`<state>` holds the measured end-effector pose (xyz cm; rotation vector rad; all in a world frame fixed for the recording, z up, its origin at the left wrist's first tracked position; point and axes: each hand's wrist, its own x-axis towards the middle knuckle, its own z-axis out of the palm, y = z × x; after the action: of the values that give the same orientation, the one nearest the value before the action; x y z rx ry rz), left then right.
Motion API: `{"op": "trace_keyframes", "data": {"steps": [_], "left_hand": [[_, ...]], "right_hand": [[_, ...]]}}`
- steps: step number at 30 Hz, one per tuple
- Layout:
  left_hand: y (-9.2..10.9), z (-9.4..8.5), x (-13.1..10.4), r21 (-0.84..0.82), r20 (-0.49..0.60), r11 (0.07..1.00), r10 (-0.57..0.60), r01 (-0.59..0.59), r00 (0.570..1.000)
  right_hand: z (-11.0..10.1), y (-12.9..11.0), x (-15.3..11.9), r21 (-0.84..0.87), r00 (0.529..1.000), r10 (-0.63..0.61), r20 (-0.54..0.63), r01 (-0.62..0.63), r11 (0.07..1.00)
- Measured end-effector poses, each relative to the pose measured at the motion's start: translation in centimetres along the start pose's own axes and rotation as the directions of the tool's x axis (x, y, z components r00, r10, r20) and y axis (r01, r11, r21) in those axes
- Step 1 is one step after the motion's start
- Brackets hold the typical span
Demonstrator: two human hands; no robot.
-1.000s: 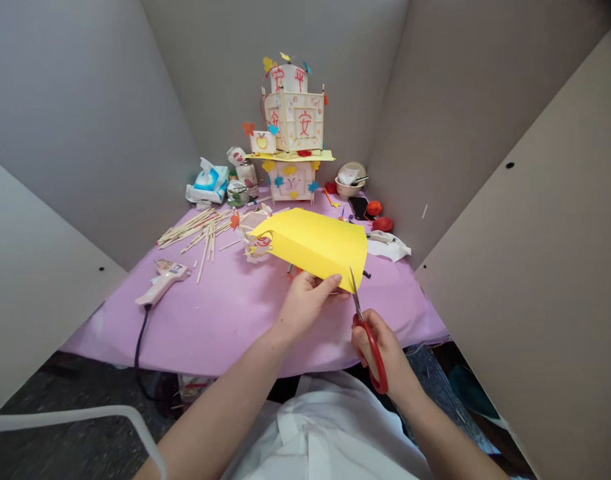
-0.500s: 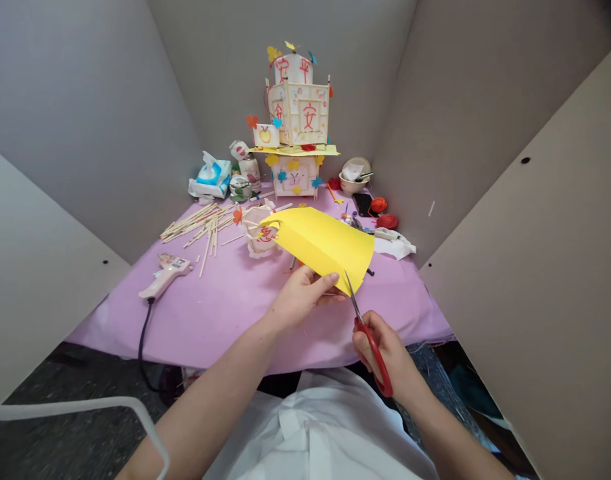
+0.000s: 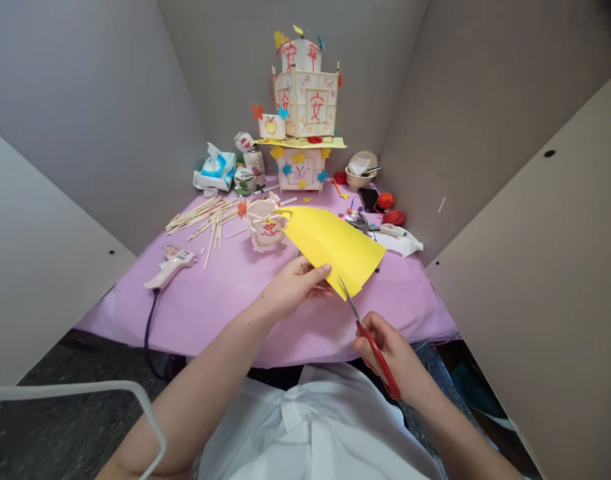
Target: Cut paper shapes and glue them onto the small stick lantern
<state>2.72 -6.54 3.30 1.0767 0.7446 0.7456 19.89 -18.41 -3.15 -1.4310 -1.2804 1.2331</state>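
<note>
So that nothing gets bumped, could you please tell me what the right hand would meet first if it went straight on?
Most likely the yellow paper: the scissors in the right hand point at its near edge, blades overlapping it in view, though exact depth is unclear.

Saw plain yellow on the paper sheet (image 3: 335, 243). At the sheet's near edge, saw red and silver on the scissors (image 3: 378, 357). Beneath the sheet, noted solid lilac on the tablecloth (image 3: 215, 303). Behind the sheet, saw red characters on the cream-white tower (image 3: 315, 107) and yellow, blue and orange on its small cutouts (image 3: 298, 158).
</note>
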Motion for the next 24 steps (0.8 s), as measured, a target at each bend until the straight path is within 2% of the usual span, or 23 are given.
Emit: {"op": "trace_keyframes", "data": {"steps": [3, 7, 13, 17, 19, 24], "left_hand": [[0.2, -0.3, 0.0, 0.023, -0.004, 0.999, -0.022, 0.022, 1.000], [0.5, -0.9, 0.0, 0.073, 0.004, 0.997, -0.020, 0.020, 1.000], [0.6, -1.8, 0.4, 0.175, 0.084, 0.985, -0.015, 0.000, 0.996], [1.2, -2.2, 0.5, 0.222, 0.158, 0.975, -0.053, 0.017, 0.986], [1.8, -2.2, 0.5, 0.262, 0.189, 0.965, -0.070, 0.018, 0.980], [3.4, -1.3, 0.8, 0.386, 0.173, 0.922, -0.105, 0.030, 0.979]], "right_hand": [[-0.1, -0.3, -0.1, 0.023, 0.997, 0.043, 0.072, -0.045, 0.999], [-0.2, -0.8, -0.3, 0.004, 0.991, 0.079, 0.107, -0.080, 0.997], [-0.1, -0.9, -0.6, -0.006, 0.982, 0.114, 0.149, -0.114, 0.993], [-0.1, -0.8, -0.6, -0.021, 0.975, 0.136, 0.178, -0.135, 0.991], [-0.1, -0.8, -0.5, -0.041, 0.971, 0.134, 0.199, -0.128, 0.991], [0.4, -1.3, -0.1, -0.047, 0.966, 0.130, 0.223, -0.122, 0.991]]}}
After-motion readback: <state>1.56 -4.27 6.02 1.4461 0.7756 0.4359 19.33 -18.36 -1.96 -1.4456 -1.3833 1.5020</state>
